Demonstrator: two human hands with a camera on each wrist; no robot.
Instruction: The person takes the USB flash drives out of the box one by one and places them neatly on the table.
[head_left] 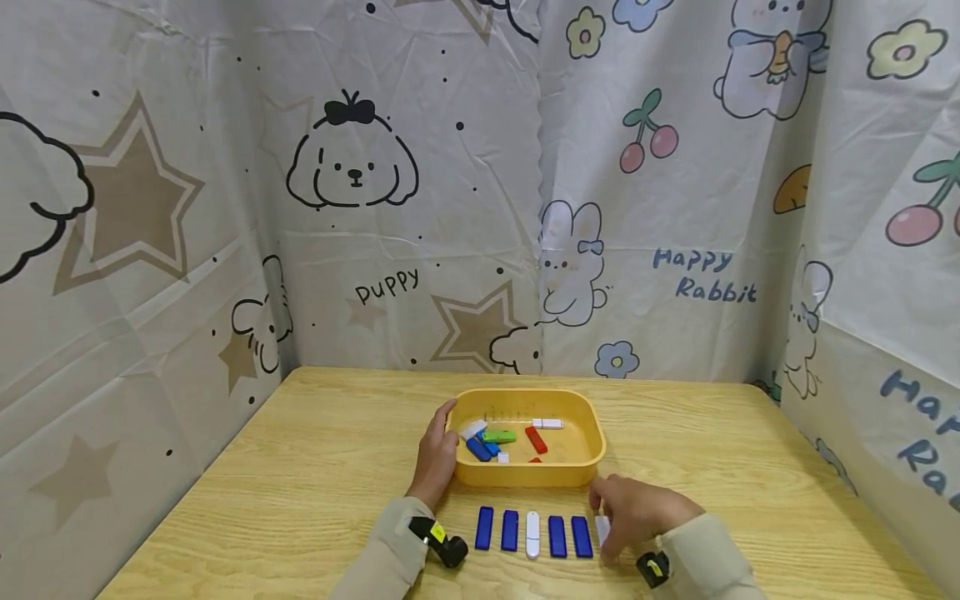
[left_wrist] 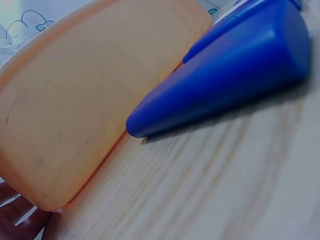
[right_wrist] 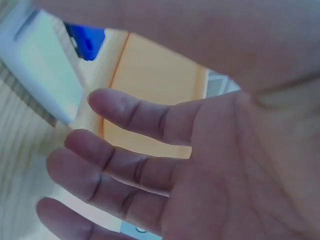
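A yellow plastic bin stands on the table, with my left hand holding its left side. In front of it lies a row of sticks that look like USB drives: blue ones, among them the leftmost blue stick, and a white stick in the middle. My right hand is over the right end of the row, thumb and index finger about another white stick. In the right wrist view a gap shows between the index fingertip and that white stick; the other fingers are spread.
Inside the bin lie a green stick, a red stick, a white stick and several blue and white pieces. The wooden table ends at a patterned curtain behind and at both sides.
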